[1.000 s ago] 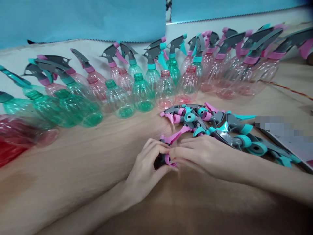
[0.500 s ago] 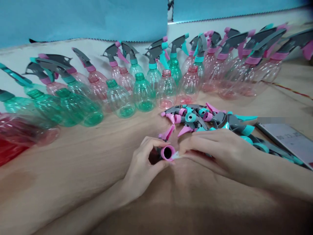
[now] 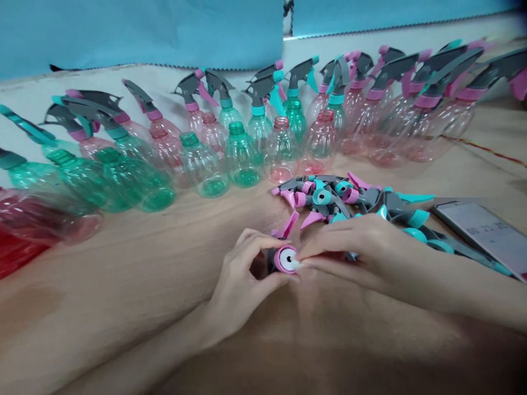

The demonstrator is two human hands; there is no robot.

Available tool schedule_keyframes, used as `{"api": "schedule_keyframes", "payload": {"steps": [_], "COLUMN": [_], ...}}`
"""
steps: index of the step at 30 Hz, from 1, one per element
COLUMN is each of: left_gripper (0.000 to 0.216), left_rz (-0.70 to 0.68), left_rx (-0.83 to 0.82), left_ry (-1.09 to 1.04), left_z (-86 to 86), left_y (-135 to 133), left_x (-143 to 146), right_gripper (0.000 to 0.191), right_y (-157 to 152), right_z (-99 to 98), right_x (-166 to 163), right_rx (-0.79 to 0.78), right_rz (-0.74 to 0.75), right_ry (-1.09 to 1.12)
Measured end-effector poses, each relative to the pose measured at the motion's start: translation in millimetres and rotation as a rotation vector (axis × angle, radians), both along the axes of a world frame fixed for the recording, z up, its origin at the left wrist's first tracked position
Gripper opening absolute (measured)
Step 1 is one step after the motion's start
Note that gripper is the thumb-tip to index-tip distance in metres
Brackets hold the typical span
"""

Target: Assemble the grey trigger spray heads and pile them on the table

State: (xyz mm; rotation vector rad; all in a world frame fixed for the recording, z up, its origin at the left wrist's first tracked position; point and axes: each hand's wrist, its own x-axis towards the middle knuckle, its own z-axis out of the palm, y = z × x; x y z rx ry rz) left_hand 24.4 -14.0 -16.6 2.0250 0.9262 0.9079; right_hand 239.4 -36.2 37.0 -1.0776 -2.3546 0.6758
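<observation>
My left hand (image 3: 242,285) is closed around a spray trigger head (image 3: 284,259) with a pink screw collar, its open end facing me. A small white disc sits in the collar's mouth. My right hand (image 3: 354,249) pinches at that disc, fingertips against the collar. Both hands rest low over the wooden table (image 3: 123,285). Just behind them lies a pile of loose trigger heads (image 3: 349,200), grey with pink or teal parts.
Several green and pink clear bottles (image 3: 242,156) stand in rows across the back, some capped with triggers, some open-necked. Red bottles (image 3: 24,230) lie at the far left. A phone (image 3: 486,233) lies at the right. A blue wall runs behind.
The collar's mouth was dark and open half a second ago; now a white disc fills it. My right fingertips have moved in against the collar.
</observation>
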Motion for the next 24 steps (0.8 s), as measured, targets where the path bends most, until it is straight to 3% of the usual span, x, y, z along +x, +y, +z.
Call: {"api": "schedule_keyframes", "payload": {"steps": [6,16,24], "left_gripper": [0.033,0.032,0.027], "left_rz": [-0.009,-0.020,-0.002], "left_rx": [0.016,0.084,0.072], "left_ry": [-0.017,-0.008,-0.007], "left_z": [-0.5,0.7,1.7], "left_y": [1,-1,-1], "left_x": [2,0,0], "right_gripper": [0.004,0.003,0.006], "right_y": [0,-8,-4], "right_z": [6.9,-1.6,19.0], "right_x": [4,-12,-18], "right_rx": [0.149,0.156,0.140], "right_rz": [-0.134,-0.096,-0.018], "right_ry": [0.006,-0.177,-0.303]}}
